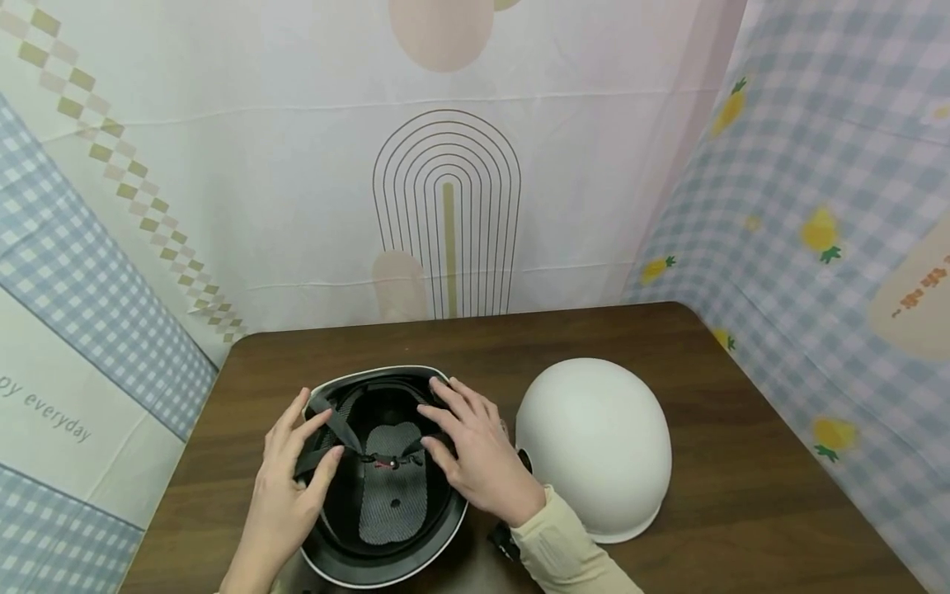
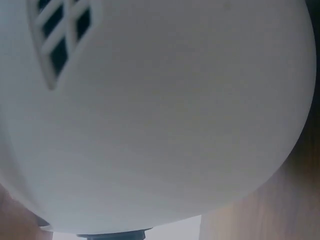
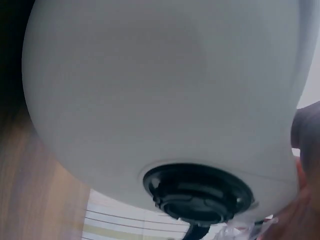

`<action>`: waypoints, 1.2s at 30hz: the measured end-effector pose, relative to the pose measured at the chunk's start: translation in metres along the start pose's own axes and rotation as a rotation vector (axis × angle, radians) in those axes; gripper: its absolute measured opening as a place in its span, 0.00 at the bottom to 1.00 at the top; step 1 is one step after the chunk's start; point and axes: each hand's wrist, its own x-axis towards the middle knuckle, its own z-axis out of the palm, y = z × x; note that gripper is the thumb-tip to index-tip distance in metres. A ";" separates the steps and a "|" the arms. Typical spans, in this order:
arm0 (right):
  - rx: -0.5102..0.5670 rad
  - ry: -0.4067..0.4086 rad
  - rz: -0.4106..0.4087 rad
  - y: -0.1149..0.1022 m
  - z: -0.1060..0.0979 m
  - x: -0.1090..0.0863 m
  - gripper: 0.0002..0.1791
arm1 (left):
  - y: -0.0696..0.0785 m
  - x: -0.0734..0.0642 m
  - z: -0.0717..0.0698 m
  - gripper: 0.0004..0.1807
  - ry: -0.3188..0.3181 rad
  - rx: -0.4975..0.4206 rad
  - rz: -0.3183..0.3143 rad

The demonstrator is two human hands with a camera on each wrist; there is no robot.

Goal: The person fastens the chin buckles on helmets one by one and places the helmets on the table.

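An upturned white helmet (image 1: pixel 440 554) lies at the front of the table, its dark padded inside facing up. Black chin straps (image 1: pixel 345 433) cross the opening and meet at a small buckle (image 1: pixel 386 464) with a red part. At the left rim is my left hand (image 1: pixel 285 483), its fingers and thumb spread apart beside the straps. My right hand (image 1: pixel 475 450) reaches over the right rim, fingers extended, thumb near the right strap. Both wrist views look at the white shell (image 2: pixel 175 115); a black round side fitting (image 3: pixel 197 192) shows in the right one.
A second white helmet (image 1: pixel 594 445), dome up, stands on the brown wooden table (image 1: pixel 742 495) right beside my right forearm. A black piece (image 1: pixel 505 542) lies partly under the right sleeve. Patterned cloths hang behind and at both sides.
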 end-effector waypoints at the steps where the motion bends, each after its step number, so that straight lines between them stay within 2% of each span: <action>1: 0.016 0.019 0.004 0.001 0.000 0.000 0.23 | 0.000 0.000 0.000 0.28 0.005 -0.002 -0.010; 5: 0.101 0.105 0.056 0.005 -0.002 -0.003 0.27 | 0.000 -0.001 -0.002 0.26 0.043 -0.018 -0.065; 8: 0.214 0.139 0.161 0.009 -0.003 -0.006 0.29 | -0.001 -0.001 -0.004 0.27 0.030 -0.006 -0.142; 12: 0.431 0.148 0.373 0.014 -0.004 -0.012 0.31 | -0.003 -0.003 -0.005 0.33 -0.099 0.067 -0.263; 15: 0.585 0.115 0.499 0.018 -0.004 -0.016 0.34 | -0.003 -0.004 -0.006 0.35 -0.196 0.121 -0.331; 19: 0.726 0.071 0.585 0.021 -0.005 -0.019 0.36 | -0.003 -0.004 -0.006 0.37 -0.259 0.151 -0.376; 21: 0.758 0.095 0.609 0.022 -0.006 -0.019 0.35 | -0.003 -0.003 -0.006 0.38 -0.275 0.156 -0.388; 25: 0.807 0.231 0.585 0.022 -0.011 -0.018 0.29 | -0.002 -0.002 -0.006 0.39 -0.283 0.166 -0.413; 29: 0.880 0.333 0.479 0.019 -0.017 -0.016 0.24 | -0.002 -0.002 -0.005 0.40 -0.283 0.181 -0.423; 32: 0.954 0.343 0.363 0.016 -0.018 -0.015 0.24 | 0.000 -0.001 -0.003 0.39 -0.288 0.193 -0.426; 36: 1.008 0.290 0.197 0.011 -0.016 -0.014 0.26 | 0.004 0.001 -0.001 0.40 -0.319 0.206 -0.444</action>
